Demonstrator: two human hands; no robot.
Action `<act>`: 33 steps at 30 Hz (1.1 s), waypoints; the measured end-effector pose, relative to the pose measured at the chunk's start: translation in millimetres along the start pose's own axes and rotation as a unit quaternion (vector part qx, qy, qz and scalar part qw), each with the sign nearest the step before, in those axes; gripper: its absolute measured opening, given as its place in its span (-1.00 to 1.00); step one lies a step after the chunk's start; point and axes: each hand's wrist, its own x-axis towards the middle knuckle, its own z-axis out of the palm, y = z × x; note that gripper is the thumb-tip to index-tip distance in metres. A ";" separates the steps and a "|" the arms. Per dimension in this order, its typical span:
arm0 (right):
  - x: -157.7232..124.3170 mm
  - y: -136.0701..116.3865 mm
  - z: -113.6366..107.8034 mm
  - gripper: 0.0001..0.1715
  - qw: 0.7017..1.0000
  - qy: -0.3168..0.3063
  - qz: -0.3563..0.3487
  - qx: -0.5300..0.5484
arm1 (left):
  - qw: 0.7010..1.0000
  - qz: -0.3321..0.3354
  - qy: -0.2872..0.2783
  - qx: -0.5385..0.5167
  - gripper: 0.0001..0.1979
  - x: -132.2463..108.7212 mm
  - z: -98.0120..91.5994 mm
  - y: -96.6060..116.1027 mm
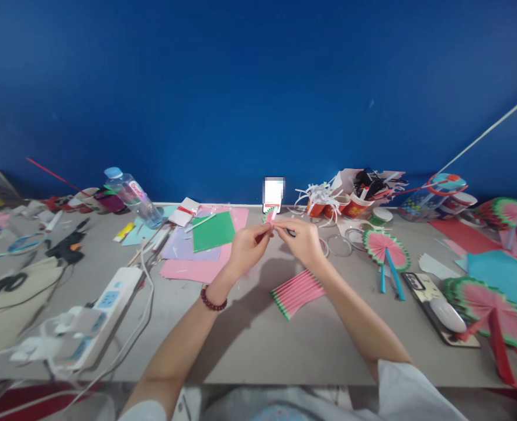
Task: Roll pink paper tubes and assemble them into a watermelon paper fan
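Observation:
Both my hands are raised over the middle of the table and meet at the fingertips. My left hand [250, 250] is closed in a pinch, with a beaded bracelet on its wrist. My right hand [301, 241] pinches too, its fingers touching the left ones. Between them a small piece of folded paper [268, 217], pink with a green zigzag edge, sticks up; its lower part is hidden by the fingers. Below my right hand lies a pleated pink paper strip [297, 291] with green edges, partly behind the right forearm.
Green and pink paper sheets [214, 231] lie left, near a tilted water bottle [134, 197], a glue gun [68, 242] and a white power strip [107, 316] with cables. Rightward are finished paper fans [386, 250], a phone with a mouse [447, 314] on it, and cups of scraps [357, 206].

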 end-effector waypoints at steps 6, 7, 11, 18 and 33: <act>-3.0 -0.7 4.6 -0.77 1.000 0.019 -0.018 -0.009 | 0.998 0.028 0.007 0.054 -0.74 -1.1 -2.4 5.6; -4.1 -0.8 6.4 -0.77 0.999 0.026 -0.023 -0.017 | 0.998 0.027 0.010 0.062 -0.74 -1.5 -2.0 6.3; -8.4 -1.2 13.3 -0.79 0.996 0.055 -0.052 -0.048 | 0.998 0.014 0.019 0.056 -0.74 -2.9 1.9 7.0; -4.1 -1.3 8.9 -0.80 0.999 0.039 -0.019 -0.014 | 1.000 -0.012 0.013 -0.021 -0.74 -0.4 4.5 -0.6; -7.7 -2.8 12.0 -0.76 0.997 0.055 -0.046 -0.028 | 0.992 -0.035 0.027 -0.120 -0.74 -1.3 6.8 -0.5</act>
